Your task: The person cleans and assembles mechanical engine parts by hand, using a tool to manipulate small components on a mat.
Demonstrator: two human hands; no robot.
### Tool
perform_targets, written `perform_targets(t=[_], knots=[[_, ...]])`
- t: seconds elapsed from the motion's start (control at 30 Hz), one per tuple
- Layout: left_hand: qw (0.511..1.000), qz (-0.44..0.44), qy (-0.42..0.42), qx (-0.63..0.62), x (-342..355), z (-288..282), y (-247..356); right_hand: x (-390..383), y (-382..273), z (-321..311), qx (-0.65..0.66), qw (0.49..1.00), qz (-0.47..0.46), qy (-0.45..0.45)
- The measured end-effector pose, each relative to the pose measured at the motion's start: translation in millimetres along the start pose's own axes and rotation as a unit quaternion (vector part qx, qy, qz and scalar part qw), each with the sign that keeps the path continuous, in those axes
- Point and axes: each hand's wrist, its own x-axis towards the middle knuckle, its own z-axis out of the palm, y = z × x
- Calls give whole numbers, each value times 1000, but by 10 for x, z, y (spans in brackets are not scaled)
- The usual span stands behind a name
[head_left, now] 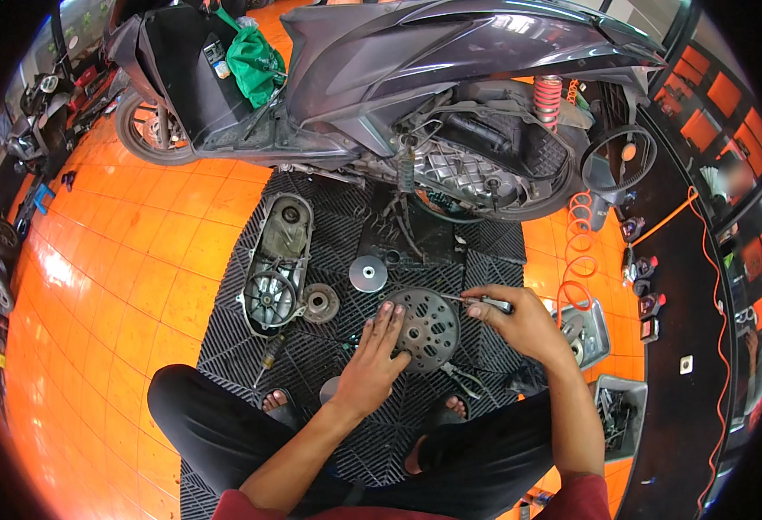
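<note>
The right hand (pixel 524 325) is closed around the handle of a slim screwdriver (pixel 476 301), its thumb and fingers pinching it so that the shaft points left, with the tip on the upper right of a round, perforated metal disc (pixel 428 328). The left hand (pixel 372 360) lies flat on the left edge of that disc, fingers spread and pressing down on it, gripping nothing. The disc sits on the black ribbed floor mat (pixel 242 334), just in front of the person's bare feet, between their bent knees.

A pair of pliers (pixel 460 378) lies on the mat beside the disc's lower right edge. Behind the disc is a smaller shiny pulley face (pixel 369 274), and to its left a rusty hub (pixel 320 303) touching or nearly touching a long grey engine side cover (pixel 277 264) that lies open side up. Another screwdriver (pixel 268 357) rests below that cover. Beyond the mat stands a dark scooter (pixel 433 61) with its side opened up. An orange coiled air hose (pixel 577 251) hangs to the right, above grey parts trays (pixel 621 416) on the orange tiled floor (pixel 112 286).
</note>
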Motion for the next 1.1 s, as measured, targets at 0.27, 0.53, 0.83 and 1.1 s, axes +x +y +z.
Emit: perform_targets(t=[0.27, 0.53, 0.83, 1.1], knots=[[999, 36, -8, 0, -10, 59, 81, 65, 78, 70, -19, 1000, -13, -11], [996, 74, -24, 36, -94, 221, 111, 144, -46, 164, -93, 994, -18, -63], [996, 80, -33, 36, -157, 406, 187, 261, -81, 290, -131, 980, -5, -148], [920, -151, 125, -339, 63, 248, 22, -12, -278, 95, 21, 996, 27, -81]])
